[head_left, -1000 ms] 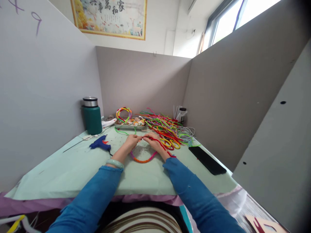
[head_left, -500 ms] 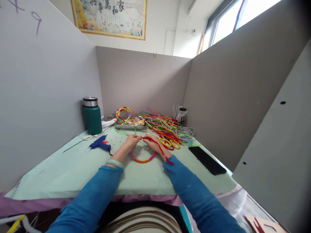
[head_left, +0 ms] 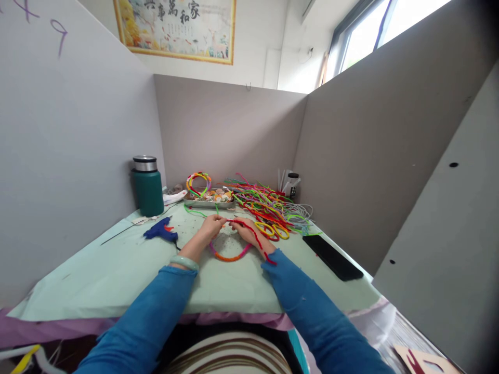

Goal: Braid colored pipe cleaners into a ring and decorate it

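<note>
My left hand and my right hand meet over the pale green table cover, fingers pinched together. Between them runs a red pipe cleaner, whose free end trails back along my right wrist to the blue sleeve. Under the hands lies a hoop wrapped in orange, pink and purple; my left hand pinches its upper part where the red strand meets it. A pale green bangle sits on my left wrist.
A blue glue gun lies left of my hands, a dark green flask behind it. A metal tray of small bits, a finished hoop and a heap of coloured pipe cleaners fill the back. A black phone lies at right.
My right hand has drawn slightly toward me and the red pipe cleaner's tail has swung from beside the hand onto my right sleeve. My left hand has stayed put.
</note>
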